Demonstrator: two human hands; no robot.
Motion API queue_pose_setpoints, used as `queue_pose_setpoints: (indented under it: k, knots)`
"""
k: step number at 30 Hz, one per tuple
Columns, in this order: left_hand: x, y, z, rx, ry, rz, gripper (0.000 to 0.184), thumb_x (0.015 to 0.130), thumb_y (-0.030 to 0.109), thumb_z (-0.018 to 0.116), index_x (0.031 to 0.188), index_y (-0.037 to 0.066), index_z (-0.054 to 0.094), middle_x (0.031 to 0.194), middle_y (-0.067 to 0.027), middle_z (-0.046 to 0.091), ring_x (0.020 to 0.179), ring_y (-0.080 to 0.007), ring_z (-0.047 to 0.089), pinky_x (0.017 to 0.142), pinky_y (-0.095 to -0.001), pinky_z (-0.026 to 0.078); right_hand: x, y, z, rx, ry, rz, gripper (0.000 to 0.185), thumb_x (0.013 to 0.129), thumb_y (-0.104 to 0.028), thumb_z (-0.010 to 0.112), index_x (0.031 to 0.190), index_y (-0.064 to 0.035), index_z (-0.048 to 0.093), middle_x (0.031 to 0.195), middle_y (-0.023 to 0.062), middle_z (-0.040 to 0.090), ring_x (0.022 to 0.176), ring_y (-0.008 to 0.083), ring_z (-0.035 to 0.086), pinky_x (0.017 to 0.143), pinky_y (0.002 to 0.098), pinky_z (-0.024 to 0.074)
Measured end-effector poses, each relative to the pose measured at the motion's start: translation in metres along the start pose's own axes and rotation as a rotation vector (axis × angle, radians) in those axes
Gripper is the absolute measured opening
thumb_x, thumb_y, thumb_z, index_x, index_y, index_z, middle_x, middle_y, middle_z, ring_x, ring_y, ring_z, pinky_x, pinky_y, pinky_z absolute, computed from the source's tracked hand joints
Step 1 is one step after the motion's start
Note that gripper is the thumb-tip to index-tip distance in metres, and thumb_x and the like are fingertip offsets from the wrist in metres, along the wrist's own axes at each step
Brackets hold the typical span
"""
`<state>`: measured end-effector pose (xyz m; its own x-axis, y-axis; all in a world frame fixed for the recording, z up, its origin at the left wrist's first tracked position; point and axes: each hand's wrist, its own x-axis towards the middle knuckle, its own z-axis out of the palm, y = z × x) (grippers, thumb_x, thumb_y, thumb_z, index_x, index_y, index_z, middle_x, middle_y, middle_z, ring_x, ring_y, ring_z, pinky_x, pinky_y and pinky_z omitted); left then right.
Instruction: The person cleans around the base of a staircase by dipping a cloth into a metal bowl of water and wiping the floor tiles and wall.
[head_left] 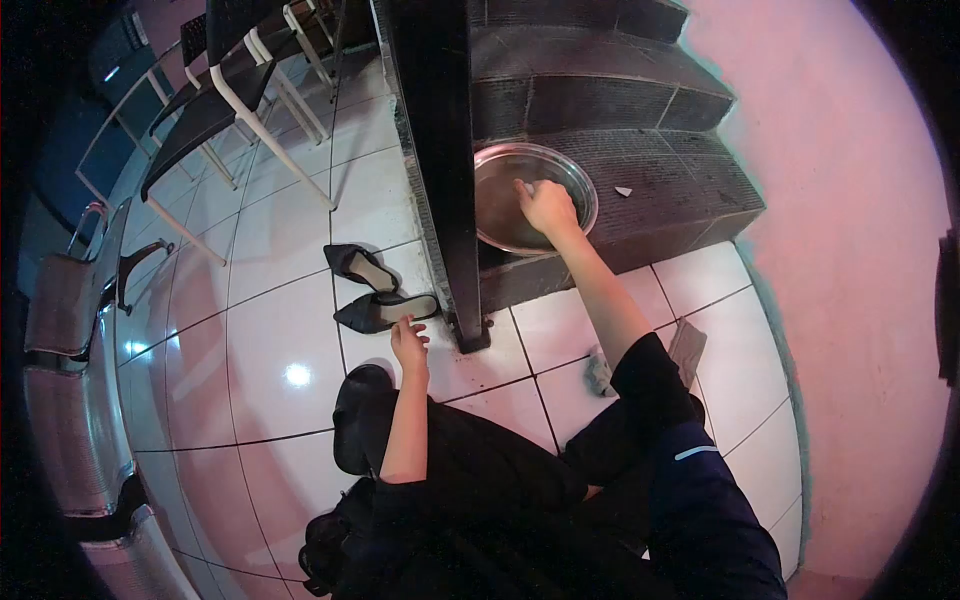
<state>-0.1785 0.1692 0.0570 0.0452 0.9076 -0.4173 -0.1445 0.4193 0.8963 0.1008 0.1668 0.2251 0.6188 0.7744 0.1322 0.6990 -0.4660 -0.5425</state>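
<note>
My right hand (548,208) is over a round metal basin (592,200) that stands on the lowest dark stair. Its fingers look curled closed, and whatever they may hold is hidden from above. Greyish-brown water seems to fill the basin. Lower and to the left, my left hand (408,342) hangs with loosely bent fingers apart and nothing in them. It is nearest to a pair of black pointed slip-on shoes, overlapping the heel end of the closer shoe (375,313) in view; whether it touches is unclear. The other shoe (355,265) lies just beyond.
A dark post (440,180) rises beside the basin. A grey cloth-like lump (600,374) and a flat grey-brown piece (687,350) lie on the tiles at right. A small white scrap (623,191) rests on the stair. Chairs (205,125) and a metal bench (75,420) stand left.
</note>
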Motion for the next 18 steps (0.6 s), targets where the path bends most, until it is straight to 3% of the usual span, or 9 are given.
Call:
queue_pose_setpoints:
  k: [9,12,15,18]
  knots:
    - [-0.0005,-0.0003,0.0006,0.01,-0.014,-0.003,0.034,0.085,0.04,0.044,0.104,0.012,0.052,0.079,-0.0023,0.055,0.056,-0.0095,0.047,0.047,-0.024,0.032,0.0065,0.0065,0.0094,0.09,0.028,-0.051,0.045,0.089,-0.036,0.041,0.084,0.0016,0.065,0.084,0.0295,0.059,0.083,0.0449,0.057,0.076,0.0466,0.0467]
    - [-0.0008,0.0015,0.002,-0.003,0.018,-0.006,0.033,0.087,0.038,0.044,0.099,0.009,0.053,0.075,-0.0033,0.057,0.051,-0.0083,0.048,0.042,-0.0215,0.029,0.0038,0.0044,0.0067,0.095,0.036,-0.027,0.046,0.09,-0.033,0.038,0.082,0.0038,0.064,0.083,0.0302,0.059,0.082,0.0457,0.057,0.077,0.0468,0.0464]
    - [0.0019,-0.0015,-0.0006,0.009,-0.008,-0.068,0.035,0.085,0.041,0.043,0.104,0.012,0.052,0.081,-0.0031,0.056,0.057,-0.0097,0.048,0.047,-0.0236,0.032,0.0053,0.0036,0.0085,0.044,0.037,-0.021,0.048,0.09,-0.032,0.036,0.08,0.0061,0.063,0.083,0.0307,0.058,0.083,0.0454,0.057,0.078,0.0465,0.0464]
    - [0.0037,-0.0045,-0.001,0.046,-0.024,0.013,0.037,0.085,0.042,0.045,0.105,0.012,0.052,0.081,-0.0037,0.057,0.058,-0.0097,0.048,0.047,-0.0236,0.032,0.0042,0.0033,0.0086,0.035,0.034,-0.019,0.049,0.09,-0.032,0.035,0.078,0.0078,0.062,0.082,0.0315,0.058,0.083,0.0453,0.057,0.079,0.0465,0.0462]
